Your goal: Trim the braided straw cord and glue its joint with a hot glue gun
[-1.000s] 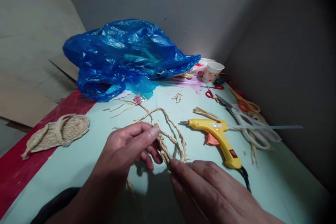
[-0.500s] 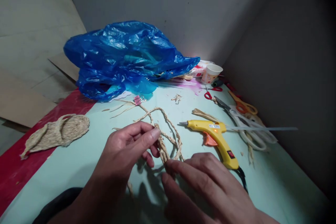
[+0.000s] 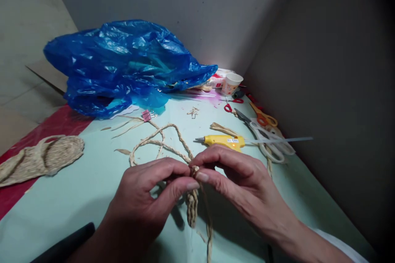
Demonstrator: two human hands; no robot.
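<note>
Between my two hands is a narrow piece of coiled straw braid (image 3: 191,209), its layered lower part hanging below the fingers. My left hand (image 3: 157,193) pinches its upper end from the left with thumb and forefinger. From the right, my right hand (image 3: 234,185) pinches the same end, the fingertips of both hands almost touching. A long loose straw braid (image 3: 173,127) loops away on the table beyond the hands, and another strand (image 3: 209,230) dangles below. A finished-looking woven straw slipper (image 3: 46,158) lies at the left.
A yellow glue gun (image 3: 224,141) with a clear glue stick lies just behind my right hand. Scissors with white handles (image 3: 267,144), orange scissors (image 3: 263,118) and red scissors (image 3: 230,106) lie along the right. A blue plastic bag (image 3: 123,65), a pink binder clip (image 3: 147,115) and a paper cup (image 3: 232,84) are farther back.
My right hand has moved up to the top end of the coiled braid, which now hangs downward. The loose braid's loop has spread to the left. The view has shifted right.
</note>
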